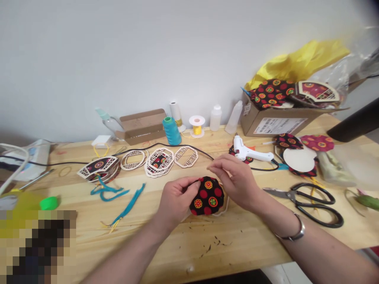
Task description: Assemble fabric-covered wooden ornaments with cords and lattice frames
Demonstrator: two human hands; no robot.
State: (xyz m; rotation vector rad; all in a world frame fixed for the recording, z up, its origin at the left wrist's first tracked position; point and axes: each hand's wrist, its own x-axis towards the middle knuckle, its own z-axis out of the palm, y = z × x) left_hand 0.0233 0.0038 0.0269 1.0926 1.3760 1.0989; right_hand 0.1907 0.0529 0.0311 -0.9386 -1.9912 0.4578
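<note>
A small rounded pad covered in black fabric with red dots and flowers [207, 197] lies low over the wooden table, its patterned face up. My left hand [179, 199] is closed on its left edge, thumb on top. A pale rim shows from under the pad at its lower right. My right hand [233, 179] is raised over the pad's upper right side, thumb and fingertips pinched together. Whatever the pinch holds, if anything, is too small to make out. Dark scraps [215, 241] are scattered on the wood in front of the pad.
Right of my hands are a white glue gun [251, 153] and black-handled scissors [308, 199]. Cut-out wooden frames [160, 161], a teal thread cone [171, 132] and blue tassels [130, 207] lie left and behind. A cardboard box [275, 120] holds fabric pieces at the back right.
</note>
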